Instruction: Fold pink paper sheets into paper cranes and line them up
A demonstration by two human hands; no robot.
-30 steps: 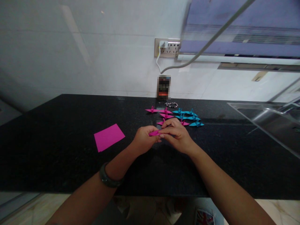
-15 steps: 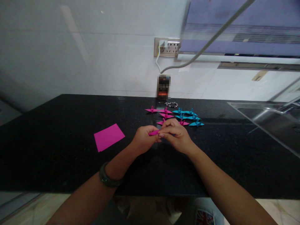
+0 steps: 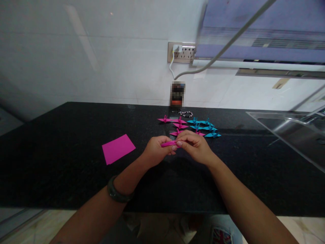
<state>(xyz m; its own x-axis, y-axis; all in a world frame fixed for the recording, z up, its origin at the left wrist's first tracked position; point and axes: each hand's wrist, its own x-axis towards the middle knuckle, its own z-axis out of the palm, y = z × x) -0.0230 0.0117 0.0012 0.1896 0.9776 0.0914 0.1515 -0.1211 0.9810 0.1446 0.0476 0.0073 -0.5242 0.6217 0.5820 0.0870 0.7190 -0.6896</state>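
Both hands meet over the middle of the black counter (image 3: 63, 142). My left hand (image 3: 156, 150) and my right hand (image 3: 195, 146) pinch the two ends of a narrow folded pink paper (image 3: 169, 144), fingers closed on it. Just behind the hands lie finished pink paper cranes (image 3: 175, 122) and blue paper cranes (image 3: 205, 127) in a cluster. A flat pink paper square (image 3: 118, 148) lies on the counter to the left of my left hand. A dark band sits on my left wrist.
A small dark box (image 3: 177, 95) and a beaded bracelet (image 3: 185, 114) stand at the back by the white wall. A wall socket (image 3: 181, 52) with a white cable is above. A steel sink (image 3: 291, 130) lies at the right. The counter's front edge runs below my forearms.
My right hand's fingers have slid slightly right along the folded pink paper, showing more of the strip. The left hand has stayed in place.
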